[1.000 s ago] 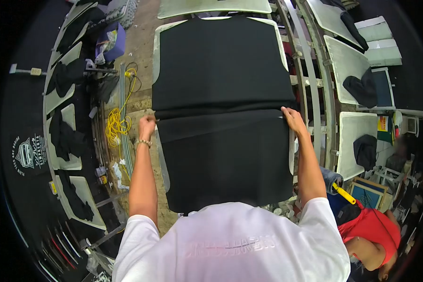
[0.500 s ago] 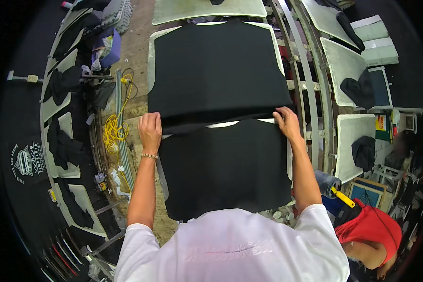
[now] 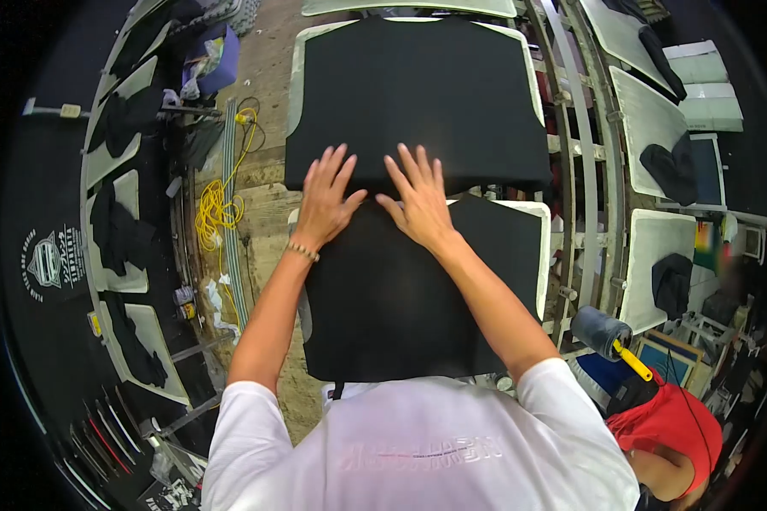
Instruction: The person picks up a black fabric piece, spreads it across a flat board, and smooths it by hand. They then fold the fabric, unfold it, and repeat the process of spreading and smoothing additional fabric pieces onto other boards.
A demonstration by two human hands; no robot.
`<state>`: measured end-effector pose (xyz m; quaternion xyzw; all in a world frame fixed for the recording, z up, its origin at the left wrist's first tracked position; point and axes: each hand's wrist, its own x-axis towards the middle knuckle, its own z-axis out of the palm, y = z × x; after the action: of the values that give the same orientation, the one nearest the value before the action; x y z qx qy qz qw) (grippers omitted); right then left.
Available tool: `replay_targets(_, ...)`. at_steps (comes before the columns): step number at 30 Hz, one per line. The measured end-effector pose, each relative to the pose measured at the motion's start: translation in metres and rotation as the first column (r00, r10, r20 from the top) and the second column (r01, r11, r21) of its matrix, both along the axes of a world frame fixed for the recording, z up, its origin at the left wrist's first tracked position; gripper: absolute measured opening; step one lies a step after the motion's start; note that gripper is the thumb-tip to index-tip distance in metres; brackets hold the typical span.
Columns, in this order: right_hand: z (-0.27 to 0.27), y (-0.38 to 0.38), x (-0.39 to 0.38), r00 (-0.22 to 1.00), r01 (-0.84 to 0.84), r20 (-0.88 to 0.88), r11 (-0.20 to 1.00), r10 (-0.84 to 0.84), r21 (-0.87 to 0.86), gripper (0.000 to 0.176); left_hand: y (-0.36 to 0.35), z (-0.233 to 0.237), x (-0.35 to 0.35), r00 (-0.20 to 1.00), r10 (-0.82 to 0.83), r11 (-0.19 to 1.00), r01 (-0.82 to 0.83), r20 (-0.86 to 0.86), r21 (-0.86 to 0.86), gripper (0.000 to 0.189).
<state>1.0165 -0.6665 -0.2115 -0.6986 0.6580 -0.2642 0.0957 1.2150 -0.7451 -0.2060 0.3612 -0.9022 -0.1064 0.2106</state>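
Note:
A black fabric panel [image 3: 418,94], shaped like a shirt body, lies flat over the far pale board [image 3: 297,89]. My left hand [image 3: 325,198] rests palm down on its near edge, fingers spread. Beside it my right hand [image 3: 419,200] lies flat in the same way, thumbs close together and pointing inward. Both hands hold nothing. Below them, a second black fabric panel [image 3: 400,298] covers the near pale board [image 3: 542,247], whose rim shows at the right. The heels of my hands are over the top of this nearer panel.
Metal rails [image 3: 581,170] run along the right, with more pale boards [image 3: 643,136] carrying crumpled black cloth. Similar boards line the left. A yellow cable [image 3: 217,213] and a purple bin [image 3: 217,64] are on the left. Another person in red [image 3: 677,434] is at lower right, near a yellow-handled roller [image 3: 632,362].
My hands have moved from the two side corners of the far panel to its middle and opened flat. Its near edge, raised and folded before, now lies down. The view has shifted slightly.

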Motion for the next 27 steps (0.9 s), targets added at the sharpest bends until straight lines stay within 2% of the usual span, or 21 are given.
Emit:
replay_targets(1,-0.011,-0.012,0.011,0.996,0.003,-0.087,1.0,-0.002,0.011,0.067,-0.008,-0.008,-0.005,0.998,-0.034,0.999,0.033,0.044,0.035,0.058)
replay_targets(2,-0.022,-0.017,0.017,0.996,-0.007,-0.086,1.0,0.008,0.008,0.067,-0.018,-0.017,-0.005,0.994,-0.068,0.996,0.062,0.088,0.07,0.063)
replay_targets(4,-0.037,-0.029,0.025,0.97,0.101,-0.225,0.995,-0.094,0.017,0.066,-0.044,-0.041,0.011,0.99,-0.033,0.999,0.028,0.137,0.036,0.064)
replay_targets(6,-0.04,-0.028,0.026,0.967,0.108,-0.234,0.994,-0.097,0.034,0.067,-0.067,-0.046,0.043,0.944,0.268,0.959,-0.242,0.193,-0.147,0.067)
replay_targets(7,-0.043,-0.026,0.025,0.966,0.111,-0.24,0.993,-0.099,0.038,0.068,-0.082,-0.046,0.069,0.912,0.38,0.924,-0.383,0.154,-0.016,0.067)
replay_targets(9,-0.04,-0.03,0.026,0.959,0.126,-0.26,0.991,-0.114,0.033,0.068,-0.138,-0.148,0.157,0.729,0.624,0.737,-0.669,0.283,0.1,0.066)
replay_targets(11,-0.036,-0.033,0.033,0.956,0.167,-0.252,0.985,-0.152,0.038,0.066,-0.121,-0.115,0.18,0.785,0.613,0.745,-0.613,0.094,0.264,0.064)
replay_targets(12,-0.025,-0.042,0.039,0.948,0.222,-0.255,0.97,-0.191,0.097,0.065,-0.114,-0.133,0.202,0.907,0.403,0.878,-0.421,0.125,0.227,0.063)
replay_targets(13,-0.028,-0.061,0.049,0.928,0.301,-0.253,0.951,-0.274,0.075,0.066,-0.108,-0.152,0.219,0.974,0.172,0.963,-0.199,0.15,0.184,0.062)
replay_targets(14,-0.033,-0.078,0.06,0.901,0.38,-0.247,0.923,-0.356,0.056,0.067,-0.082,-0.144,0.225,0.95,0.313,0.835,-0.273,-0.005,0.478,0.059)
replay_targets(15,-0.037,-0.099,0.075,0.859,0.431,-0.305,0.902,-0.41,0.001,0.068,-0.061,-0.137,0.241,0.956,0.286,0.75,-0.261,0.059,0.608,0.059)
replay_targets(16,-0.041,-0.126,0.093,0.816,0.469,-0.351,0.881,-0.459,-0.062,0.068,-0.041,-0.156,0.275,0.969,0.176,0.722,-0.248,0.175,0.646,0.06)
replay_targets(17,-0.047,-0.146,0.106,0.81,0.485,-0.357,0.874,-0.465,-0.036,0.072,-0.01,-0.215,0.327,0.973,0.142,0.777,-0.224,0.183,0.588,0.05)
replay_targets(18,-0.062,-0.162,0.114,0.798,0.517,-0.345,0.856,-0.494,-0.03,0.075,0.013,-0.203,0.365,0.978,0.017,0.834,-0.13,0.21,0.537,0.041)
replay_targets(19,-0.06,-0.175,0.122,0.761,0.573,-0.365,0.819,-0.537,-0.011,0.077,0.027,-0.162,0.386,0.964,0.123,0.711,-0.25,0.234,0.658,0.037)
replay_targets(20,-0.056,-0.181,0.129,0.721,0.627,-0.387,0.779,-0.575,0.011,0.079,0.044,-0.162,0.42,0.957,0.153,0.694,-0.282,0.247,0.662,0.039)
replay_targets(21,-0.053,-0.182,0.13,0.715,0.636,-0.389,0.771,-0.581,0.017,0.08,0.063,-0.182,0.459,0.945,0.245,0.625,-0.326,0.219,0.709,0.045)
replay_targets(23,-0.052,-0.181,0.13,0.709,0.641,-0.395,0.768,-0.585,0.012,0.08,0.062,-0.154,0.481,0.881,0.23,0.383,-0.472,0.412,0.794,0.055)
replay_targets(24,-0.053,-0.18,0.129,0.719,0.629,-0.395,0.777,-0.572,0.018,0.08,0.048,-0.15,0.475,0.888,0.218,0.399,-0.46,0.406,0.793,0.055)
replay_targets(26,-0.053,-0.18,0.129,0.709,0.634,-0.403,0.774,-0.579,0.003,0.08,0.01,-0.142,0.455,0.934,0.09,0.521,-0.339,0.345,0.783,0.057)
replay_targets(27,-0.05,-0.181,0.129,0.707,0.642,-0.401,0.766,-0.583,0.019,0.079,-0.026,-0.132,0.423,0.937,0.004,0.551,-0.293,0.348,0.781,0.056)
